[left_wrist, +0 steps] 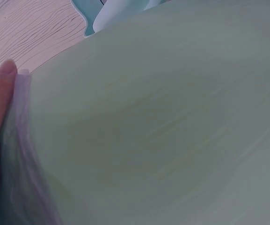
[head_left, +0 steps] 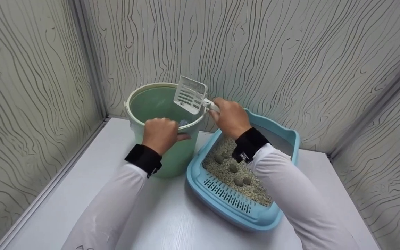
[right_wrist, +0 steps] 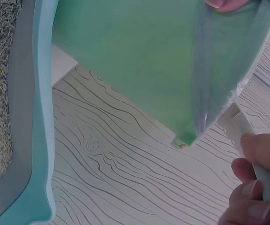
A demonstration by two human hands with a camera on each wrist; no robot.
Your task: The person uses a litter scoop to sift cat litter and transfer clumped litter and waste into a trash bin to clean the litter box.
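My right hand (head_left: 233, 118) grips the handle of a white slotted litter scoop (head_left: 194, 93) and holds it tilted over the right side of a green bucket (head_left: 177, 158). One small dark bit shows on the scoop's slots. At the bucket's near rim, my left hand (head_left: 160, 135) holds on, fingers over the edge and thumb outside. A thin clear plastic liner (right_wrist: 201, 70) folds over that rim in the right wrist view. To the right stands a blue litter box (head_left: 234, 210), its pale litter (head_left: 217, 170) bearing several round dark clumps (head_left: 239, 181). Most of the bucket's inside is hidden.
The bucket and litter box stand side by side on a white table (head_left: 165, 215). Wood-grain patterned panels (head_left: 290, 69) rise close behind and at both sides. My right forearm (head_left: 300, 194) reaches across the litter box and covers part of it.
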